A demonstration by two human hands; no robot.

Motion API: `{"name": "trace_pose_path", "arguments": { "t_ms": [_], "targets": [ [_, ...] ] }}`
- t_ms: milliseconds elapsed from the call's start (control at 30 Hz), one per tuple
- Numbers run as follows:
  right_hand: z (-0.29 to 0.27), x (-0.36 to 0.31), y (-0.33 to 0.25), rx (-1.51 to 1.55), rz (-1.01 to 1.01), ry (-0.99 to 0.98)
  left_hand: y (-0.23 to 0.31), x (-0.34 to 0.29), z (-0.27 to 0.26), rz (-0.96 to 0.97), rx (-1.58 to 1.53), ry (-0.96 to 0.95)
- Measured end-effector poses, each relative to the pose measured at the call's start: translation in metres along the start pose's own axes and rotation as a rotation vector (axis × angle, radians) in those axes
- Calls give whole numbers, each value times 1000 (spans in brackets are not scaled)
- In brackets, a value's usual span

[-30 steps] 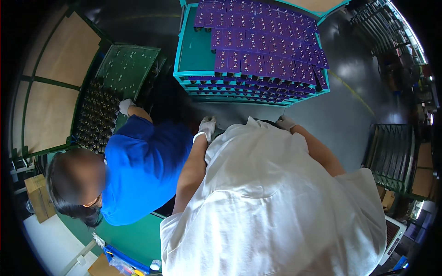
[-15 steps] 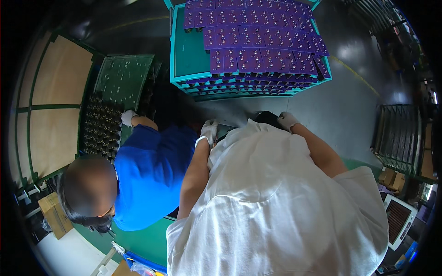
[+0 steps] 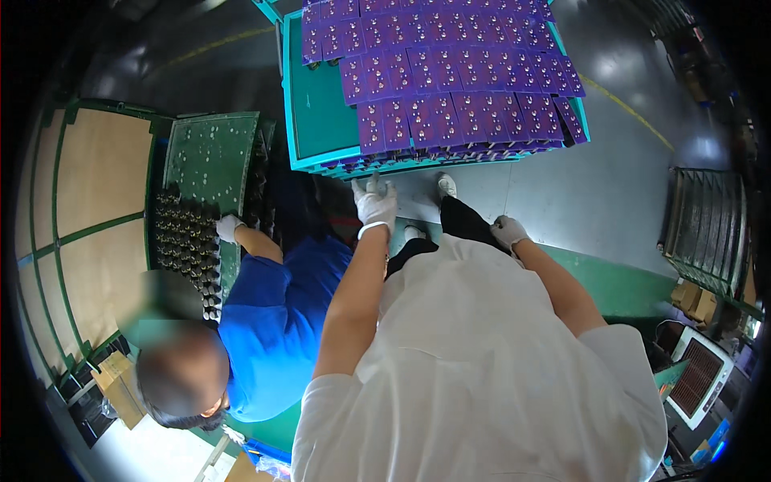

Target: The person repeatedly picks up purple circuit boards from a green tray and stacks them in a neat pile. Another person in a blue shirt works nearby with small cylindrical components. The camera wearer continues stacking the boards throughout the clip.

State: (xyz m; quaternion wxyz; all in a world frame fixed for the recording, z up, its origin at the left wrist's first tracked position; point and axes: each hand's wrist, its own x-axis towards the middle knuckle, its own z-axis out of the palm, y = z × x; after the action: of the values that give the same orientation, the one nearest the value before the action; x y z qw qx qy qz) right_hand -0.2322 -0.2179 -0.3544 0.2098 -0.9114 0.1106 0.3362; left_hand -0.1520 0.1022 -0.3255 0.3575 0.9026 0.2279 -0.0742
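My left hand (image 3: 375, 202), in a white glove, reaches forward with its fingers spread and nothing in them. It is just short of the near edge of a teal cart (image 3: 328, 153), apart from it. Rows of purple cards (image 3: 434, 116) with small shiny metal parts on them lie over the cart's top, and more show on the levels below. My right hand (image 3: 508, 231), also gloved in white, is by my right thigh, its fingers curled and nothing seen in them.
Close on my left, a co-worker in a blue shirt (image 3: 277, 321) has a gloved hand (image 3: 229, 228) at a green rack (image 3: 210, 153) holding rows of dark metal parts (image 3: 186, 241). Wood-panelled frames (image 3: 104, 177) stand beyond. A metal rack (image 3: 707, 229) and a white framed unit (image 3: 700, 376) are to the right.
My left hand has moved up and forward from my waist toward the cart, and its fingers have spread. My right hand stays by my thigh, a little lower. The co-worker's hand remains at the rack.
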Motion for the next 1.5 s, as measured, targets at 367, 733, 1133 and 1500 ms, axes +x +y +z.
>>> {"name": "trace_pose_path", "arguments": {
  "t_ms": [367, 733, 1133, 1500],
  "targets": [
    [-49, 20, 34, 46, 128, -120, 62, 69, 56, -10, -631, 404],
    [-174, 60, -51, 250, -306, -108, 103, 88, -14, 381, -206, 532],
    [-238, 90, -208, 1617, -501, -1035, 250, -12, -129, 389, -538, 431],
    [-304, 43, -277, 1781, -352, -1342, 276, -22, -87, -78, -2146, -183]
  ]
}}
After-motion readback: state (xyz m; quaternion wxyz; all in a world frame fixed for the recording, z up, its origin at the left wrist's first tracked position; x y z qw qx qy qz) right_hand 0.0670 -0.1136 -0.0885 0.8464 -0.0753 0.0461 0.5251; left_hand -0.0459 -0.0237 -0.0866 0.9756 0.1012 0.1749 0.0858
